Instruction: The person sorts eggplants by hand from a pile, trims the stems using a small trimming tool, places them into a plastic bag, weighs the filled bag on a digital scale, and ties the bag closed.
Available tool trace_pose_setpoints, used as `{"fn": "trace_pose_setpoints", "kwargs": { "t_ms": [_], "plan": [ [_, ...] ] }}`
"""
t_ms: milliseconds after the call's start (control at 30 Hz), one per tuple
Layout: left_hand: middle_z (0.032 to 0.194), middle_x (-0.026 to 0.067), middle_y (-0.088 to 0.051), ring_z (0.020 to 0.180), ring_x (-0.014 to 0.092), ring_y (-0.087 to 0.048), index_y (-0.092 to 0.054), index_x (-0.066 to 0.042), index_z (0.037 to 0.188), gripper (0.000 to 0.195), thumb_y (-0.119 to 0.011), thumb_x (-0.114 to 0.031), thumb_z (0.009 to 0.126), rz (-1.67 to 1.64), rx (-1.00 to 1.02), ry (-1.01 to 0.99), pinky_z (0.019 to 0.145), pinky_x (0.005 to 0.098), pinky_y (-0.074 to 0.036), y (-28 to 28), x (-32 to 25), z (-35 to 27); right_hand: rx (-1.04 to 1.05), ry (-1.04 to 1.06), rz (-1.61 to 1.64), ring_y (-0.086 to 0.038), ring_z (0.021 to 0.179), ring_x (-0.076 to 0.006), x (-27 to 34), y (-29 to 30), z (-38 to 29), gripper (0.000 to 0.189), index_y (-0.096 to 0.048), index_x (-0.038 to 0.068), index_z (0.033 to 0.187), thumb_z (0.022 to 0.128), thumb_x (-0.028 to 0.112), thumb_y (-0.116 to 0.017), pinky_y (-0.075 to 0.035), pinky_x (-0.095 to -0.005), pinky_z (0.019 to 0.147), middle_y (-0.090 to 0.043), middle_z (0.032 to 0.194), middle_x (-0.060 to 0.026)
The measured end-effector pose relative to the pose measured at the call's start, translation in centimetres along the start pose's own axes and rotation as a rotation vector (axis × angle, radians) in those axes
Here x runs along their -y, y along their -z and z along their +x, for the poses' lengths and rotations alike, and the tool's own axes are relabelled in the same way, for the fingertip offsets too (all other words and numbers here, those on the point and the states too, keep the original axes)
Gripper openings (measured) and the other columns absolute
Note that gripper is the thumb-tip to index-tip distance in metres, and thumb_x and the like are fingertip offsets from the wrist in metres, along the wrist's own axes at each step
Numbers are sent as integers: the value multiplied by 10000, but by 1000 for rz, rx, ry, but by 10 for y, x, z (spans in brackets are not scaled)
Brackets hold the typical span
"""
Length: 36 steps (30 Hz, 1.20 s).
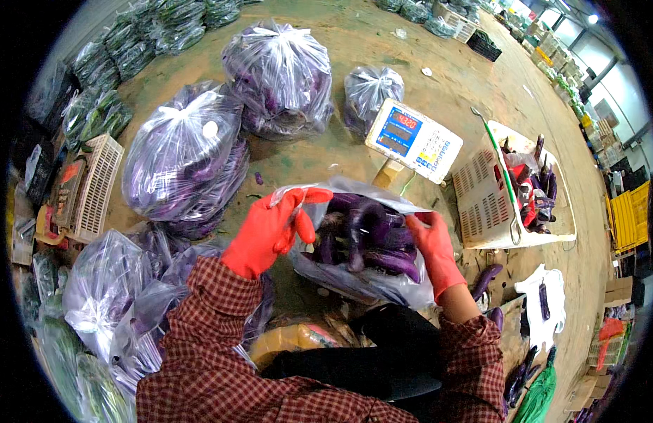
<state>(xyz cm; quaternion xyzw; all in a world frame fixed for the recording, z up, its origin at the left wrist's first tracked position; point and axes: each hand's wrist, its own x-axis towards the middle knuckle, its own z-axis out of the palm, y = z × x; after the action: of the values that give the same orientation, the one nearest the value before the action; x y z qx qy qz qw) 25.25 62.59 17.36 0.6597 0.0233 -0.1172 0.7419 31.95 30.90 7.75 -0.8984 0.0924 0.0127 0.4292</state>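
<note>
Before me is a clear plastic bag [353, 288], its mouth spread wide, with several purple eggplants [390, 259] inside. My left hand [276, 227], in a red rubber glove, pinches the bag's rim at the left, with film draped over its fingers. At the opposite side, my right hand [436, 247], gloved the same way, grips the rim between thumb and fingers. Just beyond the bag stands a digital weighing scale's display [414, 141] with lit digits. Whether the bag rests on the scale's platform is hidden.
Tied bags of eggplants [276, 79] stand beyond and left. A white plastic crate [477, 195] at right holds eggplants and wrappings, with a green-handled metal hook [501, 158] across its rim. Loose eggplants [485, 280] and a white plastic bag [543, 304] lie on the right.
</note>
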Motion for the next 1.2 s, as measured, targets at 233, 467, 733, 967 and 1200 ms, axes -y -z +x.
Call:
{"fn": "trace_pose_setpoints", "kwargs": {
  "t_ms": [233, 467, 733, 967, 1200],
  "plan": [
    [618, 3, -575, 463, 35, -378, -651, -66, 1127, 364, -406, -298, 992, 61, 14, -155, 439, 194, -308, -4, -33, 74, -262, 220, -645, -577, 1043, -364, -3, 29, -9, 540, -559, 29, 1177, 762, 344, -700, -461, -426, 906, -603, 1129, -204],
    [584, -4, -555, 416, 39, -362, -663, -34, 1087, 393, -380, -295, 1010, 133, -44, -48, 410, 190, -310, 21, 4, 49, -107, 227, -672, -586, 1026, -357, -17, 42, -21, 575, -528, 50, 1220, 763, 358, -692, -471, -435, 881, -610, 1110, -199],
    [671, 46, -607, 498, 94, -511, -632, -18, 1136, 416, -377, -325, 1019, 145, -41, -13, 507, 230, -439, 38, 33, 25, 133, 168, -288, -566, 1088, -391, 2, 39, -52, 541, -532, 39, 1243, 785, 288, -675, -452, -417, 921, -594, 1169, -233],
    [817, 66, -673, 764, 164, -639, -626, -27, 1127, 378, -434, -325, 997, 265, -24, 60, 767, 306, -500, 34, 43, 18, 378, 65, -84, -594, 1100, -284, 18, 35, -81, 503, -514, 18, 1291, 860, 237, -653, -463, -356, 938, -620, 1162, -202],
    [873, 67, -685, 844, 147, -638, -622, -43, 1125, 374, -486, -349, 960, 485, -12, 172, 832, 313, -473, 31, 42, 10, 71, 368, -112, -668, 928, -218, 17, 43, -106, 303, -625, 31, 1143, 860, 132, -663, -513, -321, 823, -684, 1008, -133]
  ]
}}
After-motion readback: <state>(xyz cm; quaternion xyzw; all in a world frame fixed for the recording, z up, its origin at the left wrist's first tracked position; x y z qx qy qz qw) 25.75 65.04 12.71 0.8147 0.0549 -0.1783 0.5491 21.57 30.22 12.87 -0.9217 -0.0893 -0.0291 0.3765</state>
